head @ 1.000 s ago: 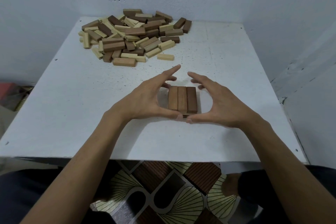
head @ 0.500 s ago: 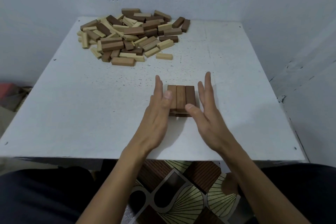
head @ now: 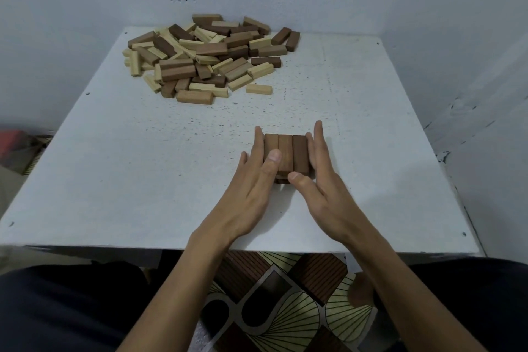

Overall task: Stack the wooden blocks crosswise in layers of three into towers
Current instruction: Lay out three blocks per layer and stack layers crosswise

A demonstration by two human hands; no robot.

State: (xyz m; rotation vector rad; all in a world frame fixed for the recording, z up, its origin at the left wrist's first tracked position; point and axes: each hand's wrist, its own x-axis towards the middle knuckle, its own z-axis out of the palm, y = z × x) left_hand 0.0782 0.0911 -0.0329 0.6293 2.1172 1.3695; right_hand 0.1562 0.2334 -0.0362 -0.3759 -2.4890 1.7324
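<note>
My left hand (head: 251, 180) and right hand (head: 320, 180) press flat, fingers straight, against either side of the low brown stack (head: 286, 154) near the table's (head: 114, 180) near edge. The loose block pile (head: 208, 57) lies far left.

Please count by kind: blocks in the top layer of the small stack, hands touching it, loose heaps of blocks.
Top-layer blocks: 3
Hands, left hand and right hand: 2
Loose heap: 1
Total: 6

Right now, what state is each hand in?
Left hand: open, straight fingers against the left side of the stack.
Right hand: open, straight fingers against its right side.
</note>
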